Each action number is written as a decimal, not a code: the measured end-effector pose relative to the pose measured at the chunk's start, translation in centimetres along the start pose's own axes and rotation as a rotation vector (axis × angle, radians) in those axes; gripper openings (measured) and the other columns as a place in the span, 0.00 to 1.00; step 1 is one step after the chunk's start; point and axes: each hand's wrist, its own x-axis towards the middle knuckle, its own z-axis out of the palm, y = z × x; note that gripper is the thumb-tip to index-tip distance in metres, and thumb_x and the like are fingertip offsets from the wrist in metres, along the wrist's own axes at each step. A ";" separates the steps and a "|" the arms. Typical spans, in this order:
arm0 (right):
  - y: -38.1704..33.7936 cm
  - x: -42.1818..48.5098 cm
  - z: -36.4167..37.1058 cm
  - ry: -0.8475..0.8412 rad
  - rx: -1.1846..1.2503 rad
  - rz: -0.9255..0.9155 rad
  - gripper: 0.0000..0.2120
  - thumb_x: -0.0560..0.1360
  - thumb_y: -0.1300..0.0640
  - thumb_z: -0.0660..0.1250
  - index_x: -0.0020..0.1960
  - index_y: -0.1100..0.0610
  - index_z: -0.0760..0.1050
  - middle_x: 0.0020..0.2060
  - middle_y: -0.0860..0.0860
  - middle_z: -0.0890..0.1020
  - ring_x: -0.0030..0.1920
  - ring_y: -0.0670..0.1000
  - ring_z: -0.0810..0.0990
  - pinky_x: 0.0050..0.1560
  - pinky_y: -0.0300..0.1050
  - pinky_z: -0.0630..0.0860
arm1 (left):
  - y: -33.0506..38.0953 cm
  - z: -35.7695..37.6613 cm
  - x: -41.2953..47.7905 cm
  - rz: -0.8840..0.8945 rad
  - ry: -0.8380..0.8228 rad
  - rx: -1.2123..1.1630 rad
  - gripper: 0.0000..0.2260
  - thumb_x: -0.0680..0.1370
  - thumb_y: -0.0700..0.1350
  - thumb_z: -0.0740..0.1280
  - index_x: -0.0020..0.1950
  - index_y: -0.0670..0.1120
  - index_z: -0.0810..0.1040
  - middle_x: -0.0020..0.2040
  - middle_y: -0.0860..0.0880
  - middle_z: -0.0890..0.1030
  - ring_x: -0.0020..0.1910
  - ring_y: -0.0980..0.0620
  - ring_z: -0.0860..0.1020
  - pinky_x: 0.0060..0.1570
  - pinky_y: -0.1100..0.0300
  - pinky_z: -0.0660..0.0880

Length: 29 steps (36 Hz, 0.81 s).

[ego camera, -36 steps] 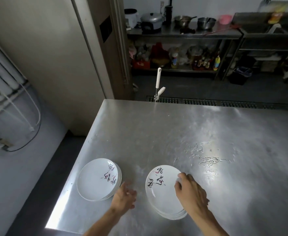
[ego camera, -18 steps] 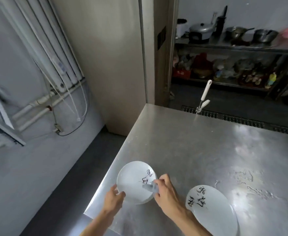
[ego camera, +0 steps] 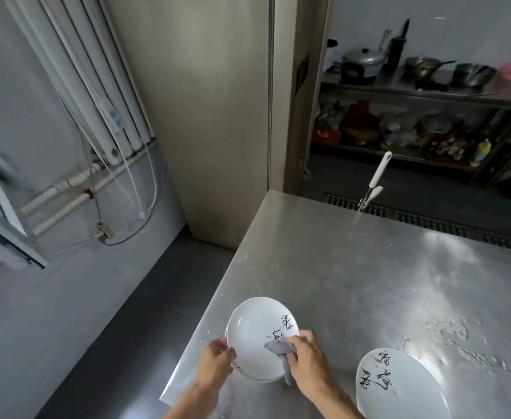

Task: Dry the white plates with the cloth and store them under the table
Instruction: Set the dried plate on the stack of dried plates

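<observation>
A stack of white plates (ego camera: 252,331) with dark brush lettering sits near the front left corner of the steel table (ego camera: 354,282). My left hand (ego camera: 215,362) grips the near left rim of the stack. My right hand (ego camera: 307,362) holds a small grey cloth (ego camera: 278,349) and presses it on the top plate's right side. A second stack of lettered white plates (ego camera: 399,388) lies to the right, partly cut off by the frame's bottom edge.
Water drops (ego camera: 460,337) spread on the table right of the plates. A white-handled tool (ego camera: 375,179) stands at the table's far edge. Left of the table is dark floor (ego camera: 112,328), a wall with pipes (ego camera: 76,86) and a beige column (ego camera: 206,116). Shelves with pots (ego camera: 429,74) stand behind.
My right hand moved from the right stack to the left stack with the cloth. My left hand took hold of the left stack's rim. The view swung left.
</observation>
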 end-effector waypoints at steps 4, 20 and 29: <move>0.3 0.2 0.1 0.005 -0.022 0.008 0.15 0.80 0.62 0.62 0.63 0.53 0.79 0.61 0.50 0.70 0.59 0.52 0.80 0.60 0.38 0.72 | -0.3 0.1 0.6 0.013 -0.057 -0.096 0.11 0.80 0.27 0.60 0.59 0.39 0.69 0.49 0.37 0.79 0.45 0.41 0.77 0.53 0.42 0.80; -3.3 0.3 -9.2 0.381 -0.172 -0.147 0.20 0.80 0.54 0.65 0.70 0.38 0.73 0.49 0.46 0.74 0.54 0.50 0.78 0.46 0.44 0.74 | 5.1 2.9 -2.4 0.227 -0.309 -0.122 0.29 0.75 0.44 0.66 0.71 0.69 0.71 0.57 0.46 0.87 0.53 0.41 0.87 0.49 0.48 0.85; -5.6 -1.2 -16.5 0.415 -0.060 -0.161 0.12 0.82 0.51 0.62 0.64 0.42 0.76 0.52 0.47 0.67 0.46 0.54 0.81 0.47 0.47 0.77 | 9.3 6.6 -7.4 0.459 -0.473 -0.007 0.31 0.82 0.37 0.61 0.73 0.71 0.70 0.61 0.44 0.85 0.56 0.41 0.85 0.52 0.48 0.84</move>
